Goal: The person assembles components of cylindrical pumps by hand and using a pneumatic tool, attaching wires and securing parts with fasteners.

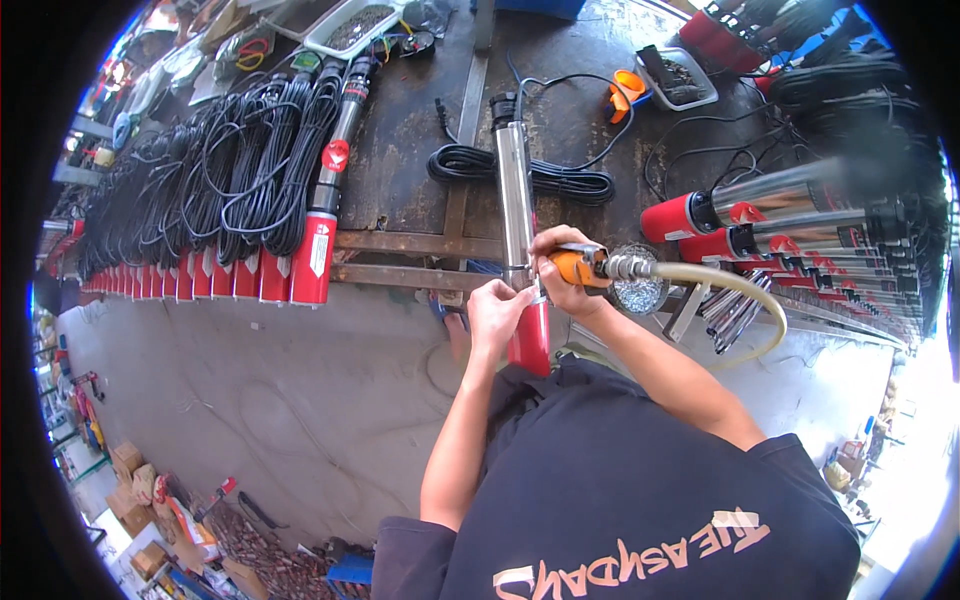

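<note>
A long steel submersible pump (514,190) with a red lower end lies pointing toward me, its near part jutting past the bench edge. My left hand (496,315) is closed at the pump just above the red end, thumb laid across the tube. In my right hand (562,285) is an orange air screwdriver (575,266), with a pale hose (745,275) running off to the right. The tool's tip is close to my left thumb at the pump's joint; my fingers hide the exact contact. A black cable coil (570,184) lies across the bench beneath the pump.
Pumps with bundled black cables (275,160) stand in a row at left. More pumps (690,217) lie stacked at right. A bowl of small metal parts (640,290) sits beside my right hand. Farther back are an orange tool (626,95) and a white tray (682,78).
</note>
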The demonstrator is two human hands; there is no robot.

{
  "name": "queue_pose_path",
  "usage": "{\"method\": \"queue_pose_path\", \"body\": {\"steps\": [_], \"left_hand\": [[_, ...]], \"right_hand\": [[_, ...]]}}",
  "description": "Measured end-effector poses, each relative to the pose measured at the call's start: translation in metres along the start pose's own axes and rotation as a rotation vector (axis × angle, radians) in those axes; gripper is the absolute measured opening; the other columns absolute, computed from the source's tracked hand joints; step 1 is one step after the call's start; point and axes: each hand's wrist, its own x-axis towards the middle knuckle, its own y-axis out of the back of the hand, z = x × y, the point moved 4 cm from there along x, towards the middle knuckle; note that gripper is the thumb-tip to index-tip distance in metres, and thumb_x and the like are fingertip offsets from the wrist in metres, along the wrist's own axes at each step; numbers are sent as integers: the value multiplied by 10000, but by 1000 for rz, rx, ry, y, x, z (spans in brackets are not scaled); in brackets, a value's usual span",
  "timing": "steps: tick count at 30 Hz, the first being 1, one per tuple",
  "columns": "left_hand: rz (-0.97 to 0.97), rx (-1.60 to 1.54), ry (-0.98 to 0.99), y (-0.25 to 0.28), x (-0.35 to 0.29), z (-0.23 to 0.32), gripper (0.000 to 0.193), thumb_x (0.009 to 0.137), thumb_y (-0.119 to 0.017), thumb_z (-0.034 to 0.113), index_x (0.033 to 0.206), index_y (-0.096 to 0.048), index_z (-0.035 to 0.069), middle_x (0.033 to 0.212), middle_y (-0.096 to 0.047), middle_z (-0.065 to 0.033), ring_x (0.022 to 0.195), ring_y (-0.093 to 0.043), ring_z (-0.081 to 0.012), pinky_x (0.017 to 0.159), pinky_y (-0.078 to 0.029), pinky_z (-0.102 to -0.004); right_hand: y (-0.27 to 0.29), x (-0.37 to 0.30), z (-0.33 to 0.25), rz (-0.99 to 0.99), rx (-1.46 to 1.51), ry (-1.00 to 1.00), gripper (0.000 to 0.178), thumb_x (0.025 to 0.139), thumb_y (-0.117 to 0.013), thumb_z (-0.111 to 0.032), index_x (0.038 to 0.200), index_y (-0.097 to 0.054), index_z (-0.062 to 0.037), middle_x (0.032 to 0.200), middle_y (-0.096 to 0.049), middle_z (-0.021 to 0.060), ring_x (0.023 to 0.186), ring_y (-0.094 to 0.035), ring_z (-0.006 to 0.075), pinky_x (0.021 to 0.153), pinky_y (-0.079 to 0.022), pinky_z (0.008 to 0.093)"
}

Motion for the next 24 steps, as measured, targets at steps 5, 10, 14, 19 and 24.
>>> {"method": "queue_pose_path", "body": {"steps": [5, 10, 14, 19, 24], "left_hand": [[391, 398, -245, -11, -14, 25, 767, 666, -909, 462, 1138, -545, -21, 1080, -606, -177, 1031, -593, -321, 913, -486, -421], [396, 604, -218, -29, 3, 30, 966, 615, -914, 394, 1332, -414, -18, 1205, -546, -221, 1179, -506, -403, 1030, -418, -485], [406, 608, -179, -35, 3, 22, 840, 745, -815, 280, 1391, -383, -39, 1270, -544, -264, 1202, -503, -424, 1061, -395, -504], [480, 872, 61, -28, 0, 49, 972, 668, -878, 353, 1414, -361, 5, 1240, -503, -208, 1175, -514, -389, 1031, -424, -490], [370, 701, 109, 4, 17, 38, 770, 587, -857, 262, 1192, -450, 15, 1157, -547, -220, 1102, -578, -411, 975, -504, -496]], "right_hand": [[34, -14, -55, 339, 110, 206, 205, 960, -516, -61, 1161, -505, -23, 1113, -603, 148, 922, -605, 178, 893, -508, 348], [114, -100, 11, 834, 201, -127, 482, 1033, -380, -472, 1099, -602, -49, 959, -648, 103, 822, -615, 177, 786, -494, 296], [123, -108, 50, 1104, 980, -743, 706, 868, -517, -696, 971, -677, -17, 776, -664, 53, 648, -607, 174, 597, -489, 280], [132, -97, 88, 1103, 1380, -850, 713, 894, -482, -685, 992, -665, -3, 820, -677, 65, 682, -614, 160, 588, -513, 271], [82, -7, 59, 518, 48, -595, 414, 933, -585, -386, 1084, -676, -11, 858, -709, 62, 763, -659, 201, 703, -527, 335]]}}
